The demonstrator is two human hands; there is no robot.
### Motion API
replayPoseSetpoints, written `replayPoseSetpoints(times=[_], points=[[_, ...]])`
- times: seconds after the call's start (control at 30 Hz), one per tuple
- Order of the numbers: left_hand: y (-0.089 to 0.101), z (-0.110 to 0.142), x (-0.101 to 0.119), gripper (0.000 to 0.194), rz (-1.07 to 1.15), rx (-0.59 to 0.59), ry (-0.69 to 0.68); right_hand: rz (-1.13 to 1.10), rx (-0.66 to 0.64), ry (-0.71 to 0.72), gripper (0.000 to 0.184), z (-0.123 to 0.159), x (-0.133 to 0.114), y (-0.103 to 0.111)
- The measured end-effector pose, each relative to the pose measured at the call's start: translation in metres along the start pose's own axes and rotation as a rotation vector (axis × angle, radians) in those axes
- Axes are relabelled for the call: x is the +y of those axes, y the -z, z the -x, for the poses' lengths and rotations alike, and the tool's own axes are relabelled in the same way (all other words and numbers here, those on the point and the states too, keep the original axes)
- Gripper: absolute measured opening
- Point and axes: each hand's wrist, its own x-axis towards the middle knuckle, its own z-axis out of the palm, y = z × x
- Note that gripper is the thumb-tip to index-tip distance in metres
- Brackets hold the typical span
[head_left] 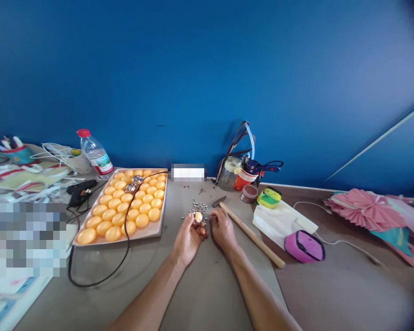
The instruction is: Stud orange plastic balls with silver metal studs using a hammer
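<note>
My left hand (188,238) is closed around a small pale-yellow ball (198,217), held up between thumb and fingers with dark or shiny bits about its edge. Just beyond it, a loose pile of small silver studs (200,207) is spread on the grey mat. My right hand (222,226) rests beside the pile with its fingers curled down and together; whatever is in them is hidden. Close past its knuckles lies a hammer (251,235) with a wooden handle. On the left, a white tray (162,227) holds rows of orange balls (116,233), two silver-covered balls (137,179) among them.
A black cable (126,257) loops across the tray onto the mat. Along the blue wall stand a water bottle (98,158), a glass jar (229,177) and a red-and-white can (243,180). To the right are a white cloth (272,223), a purple tape roll (303,248) and pink folded paper (362,209).
</note>
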Motion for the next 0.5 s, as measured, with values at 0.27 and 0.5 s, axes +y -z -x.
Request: replayPoseSetpoints(times=[0.27,0.5], points=[[-0.005,0.001,-0.001,0.025,-0.021,0.002,-0.032,-0.528,0.031,-0.331,0.010,-0.003,-0.013,0.005],[-0.010,0.005,0.002,0.024,-0.093,-0.035,-0.062,-0.947,-0.082,-0.416,0.018,-0.001,-0.023,0.007]])
